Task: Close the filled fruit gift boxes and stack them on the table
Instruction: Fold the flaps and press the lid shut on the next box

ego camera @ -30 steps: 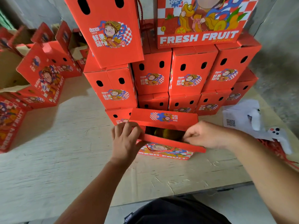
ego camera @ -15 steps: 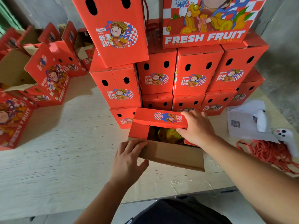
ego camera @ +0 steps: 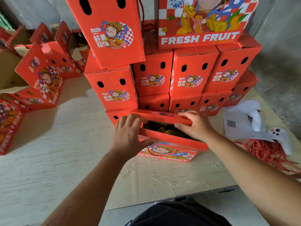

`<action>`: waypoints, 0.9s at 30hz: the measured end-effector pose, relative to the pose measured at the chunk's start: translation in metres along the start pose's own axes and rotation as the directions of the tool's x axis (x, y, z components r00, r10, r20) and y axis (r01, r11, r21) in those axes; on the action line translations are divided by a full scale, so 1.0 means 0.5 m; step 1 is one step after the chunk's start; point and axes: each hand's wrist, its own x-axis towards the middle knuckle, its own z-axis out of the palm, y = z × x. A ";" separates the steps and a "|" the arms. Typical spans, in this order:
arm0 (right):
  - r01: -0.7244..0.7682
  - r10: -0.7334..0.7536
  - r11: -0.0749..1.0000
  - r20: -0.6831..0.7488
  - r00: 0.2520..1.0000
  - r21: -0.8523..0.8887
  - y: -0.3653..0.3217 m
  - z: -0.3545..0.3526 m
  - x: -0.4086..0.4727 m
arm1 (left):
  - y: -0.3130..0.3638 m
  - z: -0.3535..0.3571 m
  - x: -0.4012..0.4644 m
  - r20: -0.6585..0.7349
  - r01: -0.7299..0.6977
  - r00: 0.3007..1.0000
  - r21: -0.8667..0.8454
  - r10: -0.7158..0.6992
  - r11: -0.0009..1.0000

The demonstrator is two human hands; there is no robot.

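— Fingers (ego camera: 128, 123) of the left hand (ego camera: 128, 137) lie spread and nearly straight over the left end of the open gift box (ego camera: 171, 144), thumb hooked under its near flap (ego camera: 172, 138). Do you see the same?

— Yes, and the right hand (ego camera: 195, 126) rests on the far flap (ego camera: 161, 117), fingers flat along its top and thumb beneath its edge, so it pinches that flap lightly. Both flaps tilt inward but a dark gap stays between them, with yellow fruit (ego camera: 166, 132) showing inside.

— Where does the box sit?

— On the table (ego camera: 65, 160), near the middle of its front edge, right against the foot of the stack of closed boxes (ego camera: 187, 75). Its front face reads "FRESH FRUIT", partly blurred, over a cartoon figure, and a red cord handle (ego camera: 162, 153) hangs across it.

— What about writing on the stack?

— Each end panel carries "GOOD LUCK", Chinese characters and the same cartoon. The big box on top (ego camera: 202, 22) reads "FRESH FRUIT" in white, with "666" above.

— And further out?

— Open boxes (ego camera: 40, 75) stand toward the left edge, one marked "FRESH FRUIT" down its side. Toward the right edge lie a paper with a QR code (ego camera: 234, 124), two white controllers (ego camera: 280, 137) and a heap of red cord (ego camera: 267, 149).
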 end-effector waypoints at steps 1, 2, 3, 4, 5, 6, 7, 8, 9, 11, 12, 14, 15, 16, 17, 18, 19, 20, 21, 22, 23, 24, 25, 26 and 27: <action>-0.007 0.010 0.997 -0.028 1.000 0.082 -0.001 0.002 0.001 | -0.001 0.007 0.012 -0.006 -0.018 1.000 0.009 0.018 1.000; -0.023 0.031 0.986 -0.045 0.999 0.168 -0.003 -0.001 0.003 | -0.002 0.013 0.021 -0.012 -0.033 0.999 -0.013 0.033 0.999; -0.056 0.072 0.962 -0.053 0.996 0.266 -0.005 -0.004 0.006 | -0.005 0.018 0.027 -0.019 -0.049 0.999 -0.043 0.048 0.998; -0.099 0.123 0.919 -0.040 0.992 0.382 -0.008 -0.008 0.007 | -0.009 0.022 0.032 -0.035 -0.060 0.998 -0.065 0.058 0.996; -0.150 0.176 0.856 -0.008 0.984 0.494 -0.009 -0.012 0.005 | -0.013 0.026 0.034 -0.053 -0.052 0.997 -0.088 0.048 0.995; -0.195 0.217 0.788 0.034 0.976 0.584 -0.006 -0.018 0.002 | -0.016 0.029 0.035 -0.072 -0.018 0.997 -0.131 0.009 0.991; -0.232 0.234 0.737 0.082 0.969 0.635 0.001 -0.025 -0.004 | -0.018 0.034 0.035 -0.101 0.032 0.993 -0.209 -0.054 0.977; -0.261 0.228 0.720 0.135 0.964 0.643 0.008 -0.033 -0.012 | -0.017 0.038 0.032 -0.142 0.092 0.979 -0.313 -0.143 0.945; -0.277 0.211 0.745 0.181 0.961 0.607 0.017 -0.042 -0.020 | -0.014 0.043 0.027 -0.176 0.164 0.947 -0.461 -0.270 0.872; -0.284 0.187 0.820 0.236 0.953 0.496 0.036 -0.057 -0.028 | 0.001 0.045 0.016 -0.076 0.301 0.794 -0.814 -0.604 0.497; -0.280 0.197 0.836 0.218 0.956 0.473 0.043 -0.062 -0.024 | 0.009 0.043 0.012 0.057 0.317 0.703 -0.918 -0.709 0.240; -0.247 0.247 0.836 0.066 0.967 0.490 0.038 -0.055 -0.010 | 0.008 0.037 -0.002 0.252 0.335 0.655 -0.942 -0.713 -0.025; -0.250 0.309 0.808 -0.023 0.951 0.534 0.027 -0.043 -0.002 | 0.006 0.029 -0.008 0.297 0.366 0.685 -0.930 -0.665 -0.038; -0.259 0.383 0.740 -0.072 0.921 0.620 0.021 -0.030 0.001 | 0.004 0.022 -0.014 0.329 0.397 0.722 -0.918 -0.609 -0.025; -0.247 0.434 0.593 -0.046 0.900 0.767 0.014 -0.019 -0.001 | 0.003 0.014 -0.022 0.367 0.426 0.757 -0.905 -0.541 -0.018; -0.228 0.449 0.440 0.007 0.894 0.869 0.014 -0.008 -0.003 | 0.002 0.006 -0.032 0.401 0.460 0.787 -0.888 -0.469 0.012; -0.229 0.431 0.368 0.053 0.901 0.901 0.016 0.003 -0.004 | -0.003 -0.001 -0.044 0.432 0.490 0.812 -0.870 -0.393 0.057; -0.249 0.390 0.419 0.074 0.918 0.873 0.020 0.009 -0.005 | -0.011 -0.009 -0.057 0.465 0.521 0.825 -0.846 -0.321 0.114; -0.268 0.322 0.543 0.097 0.942 0.796 0.025 0.008 -0.007 | -0.022 -0.018 -0.065 0.506 0.552 0.824 -0.818 -0.254 0.160; -0.248 0.238 0.710 0.106 0.965 0.659 0.033 0.010 -0.011 | -0.032 -0.027 -0.065 0.549 0.586 0.808 -0.788 -0.213 0.190; -0.205 0.177 0.842 0.104 0.979 0.499 0.042 0.016 -0.013 | -0.041 -0.035 -0.058 0.576 0.613 0.790 -0.758 -0.212 0.222; -0.159 0.139 0.926 0.081 0.987 0.343 0.049 0.027 -0.012 | -0.049 -0.037 -0.046 0.571 0.625 0.779 -0.734 -0.257 0.265; -0.124 0.116 0.966 0.046 0.992 0.226 0.049 0.037 -0.013 | -0.054 -0.031 -0.030 0.528 0.622 0.780 -0.707 -0.335 0.335; -0.100 0.101 0.983 0.002 0.995 0.156 0.047 0.047 -0.012 | -0.054 -0.020 -0.016 0.451 0.612 0.788 -0.647 -0.418 0.454; -0.077 0.082 0.990 -0.044 0.996 0.115 0.047 0.057 -0.011 | -0.048 -0.004 -0.006 0.351 0.593 0.804 -0.544 -0.480 0.594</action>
